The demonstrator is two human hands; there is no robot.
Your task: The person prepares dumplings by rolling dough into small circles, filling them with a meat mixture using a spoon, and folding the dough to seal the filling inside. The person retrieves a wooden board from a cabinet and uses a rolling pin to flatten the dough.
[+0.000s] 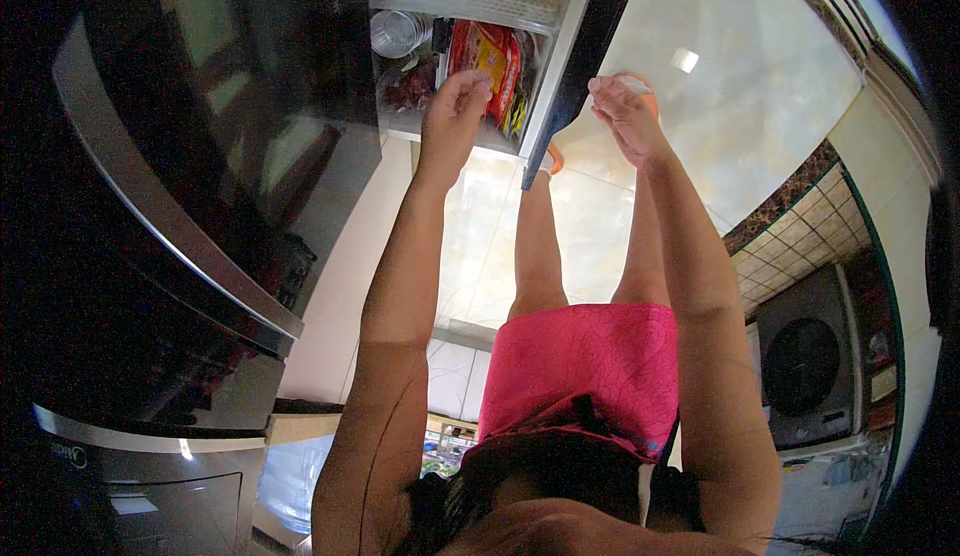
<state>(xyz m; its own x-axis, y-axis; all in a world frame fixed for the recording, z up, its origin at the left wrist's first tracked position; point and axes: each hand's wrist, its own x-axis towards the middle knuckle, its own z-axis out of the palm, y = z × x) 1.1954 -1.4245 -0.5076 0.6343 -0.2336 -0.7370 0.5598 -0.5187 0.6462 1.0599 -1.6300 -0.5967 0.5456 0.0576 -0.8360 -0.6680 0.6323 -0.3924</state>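
Before me stands an open storage compartment (508, 143) with a pale rim and a dark front panel (592, 38). My left hand (459, 98) is over its near part, fingers loosely bent, beside a red and yellow packet (476, 49). Whether it touches the packet I cannot tell. Stacked clear cups (397, 34) lie behind it to the left, near a dark reddish bag (411, 87). On the other side of the panel, my right hand (628, 117) hangs over the floor, loosely curled. Neither hand shows anything held.
A glossy black appliance door with a curved metal handle (172, 233) fills the left side. A grey Midea appliance (180, 496) is below it. Pale tiles (720, 83) lie underfoot, with an orange slipper (555, 158) by the panel. A front-loading washing machine (802, 364) stands at right.
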